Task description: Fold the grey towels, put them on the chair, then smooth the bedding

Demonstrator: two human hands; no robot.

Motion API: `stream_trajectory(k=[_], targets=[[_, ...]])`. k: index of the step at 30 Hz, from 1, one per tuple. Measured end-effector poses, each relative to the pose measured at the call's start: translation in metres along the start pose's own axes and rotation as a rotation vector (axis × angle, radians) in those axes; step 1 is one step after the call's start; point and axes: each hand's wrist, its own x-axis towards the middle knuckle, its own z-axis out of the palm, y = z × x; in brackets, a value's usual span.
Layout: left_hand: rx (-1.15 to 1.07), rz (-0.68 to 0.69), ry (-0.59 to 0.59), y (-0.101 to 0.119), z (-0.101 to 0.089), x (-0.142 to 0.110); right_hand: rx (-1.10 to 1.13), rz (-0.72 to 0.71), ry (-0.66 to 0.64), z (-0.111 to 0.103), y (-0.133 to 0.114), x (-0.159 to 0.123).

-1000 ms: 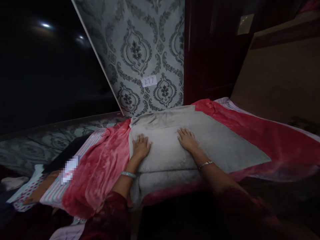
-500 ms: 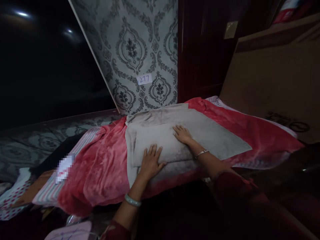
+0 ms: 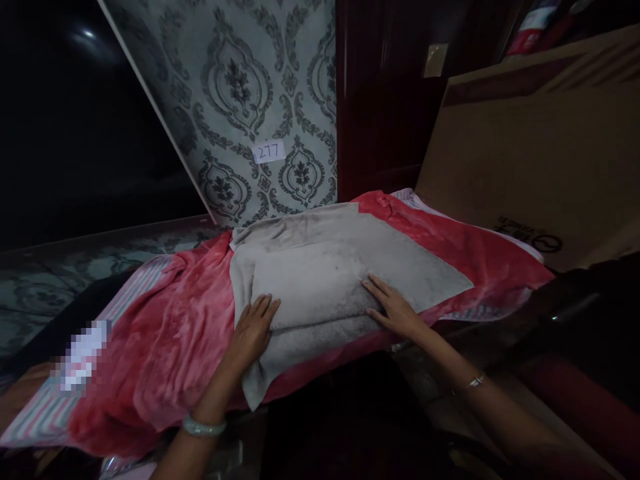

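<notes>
A grey plush cloth (image 3: 320,267) lies over a red blanket (image 3: 175,333), with a folded, raised section in its middle. My left hand (image 3: 253,330) rests on the left end of that fold, fingers stretched out and pointing away from me. On the fold's near right side lies my right hand (image 3: 393,307), open, with its fingers spread on the fabric. Neither hand grasps anything. The front left corner of the grey cloth hangs down over the near edge of the red blanket.
Striped cloth (image 3: 130,287) shows beneath the red blanket at the left. A large dark screen (image 3: 90,133) leans at the left and a cardboard box (image 3: 540,153) stands at the right. Behind are patterned wallpaper (image 3: 240,80) with a paper label (image 3: 269,151) reading 277.
My left hand has slid left to the end of the fold. The right hand has come nearer to me and slightly right. The whole view has shifted a little.
</notes>
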Motion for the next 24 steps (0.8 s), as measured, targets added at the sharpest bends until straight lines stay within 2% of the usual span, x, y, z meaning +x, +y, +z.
stream_trajectory(k=[5,10,13,18,21,24], targets=[[0.005,-0.02,0.006,-0.002,-0.006,0.005,-0.044,-0.055,-0.032,-0.004,-0.001,-0.001],[0.046,0.048,-0.012,-0.003,-0.025,0.015,-0.059,0.036,-0.036,-0.008,0.001,0.01],[0.091,0.049,0.003,-0.004,-0.026,0.012,-0.033,0.05,-0.019,-0.011,0.003,0.01],[0.045,0.037,-0.14,-0.005,-0.023,-0.003,0.147,-0.027,-0.03,-0.021,0.008,-0.003],[-0.063,0.113,-0.163,0.014,-0.035,0.007,0.357,0.074,0.095,-0.032,0.01,0.008],[-0.164,0.175,-0.102,0.063,-0.043,0.042,0.662,0.239,0.325,-0.033,0.004,0.041]])
